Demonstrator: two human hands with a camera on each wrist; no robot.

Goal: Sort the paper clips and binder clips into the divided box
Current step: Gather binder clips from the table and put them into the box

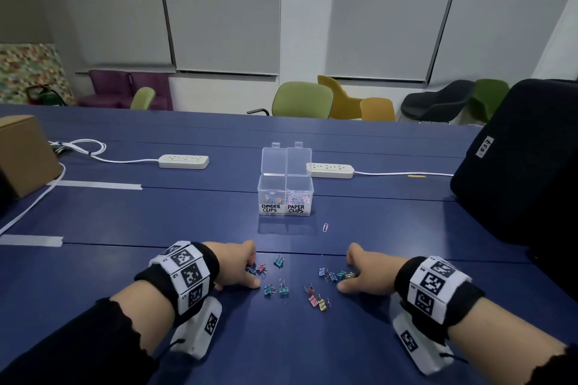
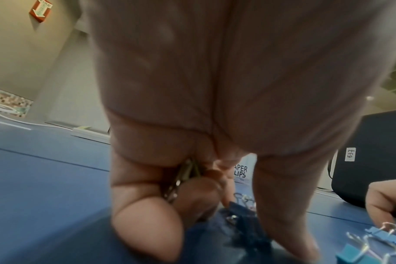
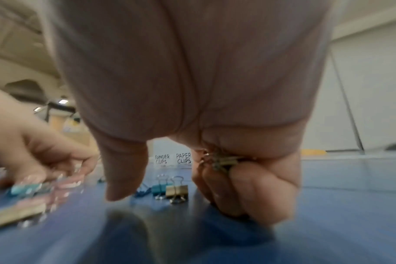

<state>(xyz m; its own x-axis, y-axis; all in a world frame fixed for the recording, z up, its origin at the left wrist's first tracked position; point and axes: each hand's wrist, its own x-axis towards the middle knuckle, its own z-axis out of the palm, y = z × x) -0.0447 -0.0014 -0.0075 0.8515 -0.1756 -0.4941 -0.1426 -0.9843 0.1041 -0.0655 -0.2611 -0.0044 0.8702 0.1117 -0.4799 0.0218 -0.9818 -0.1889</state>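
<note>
The clear divided box (image 1: 285, 194) stands open mid-table, with binder clips in the left cell and paper clips in the right, as labelled. A pink paper clip (image 1: 325, 227) lies just in front of it. Several coloured binder clips (image 1: 283, 289) are scattered between my hands. My left hand (image 1: 250, 270) rests on the table with binder clips (image 2: 183, 178) held in its curled fingers, and a dark blue clip (image 2: 240, 212) lies by its thumb. My right hand (image 1: 348, 273) also grips binder clips (image 3: 224, 161) in its curled fingers, next to a teal and gold pair (image 3: 170, 189).
Two white power strips (image 1: 184, 161) (image 1: 331, 170) with cords lie behind the box. A cardboard box (image 1: 25, 153) sits at the far left, a black bag (image 1: 516, 181) at the right. Tape strips (image 1: 97, 185) mark the blue table (image 1: 187, 222). Chairs stand beyond.
</note>
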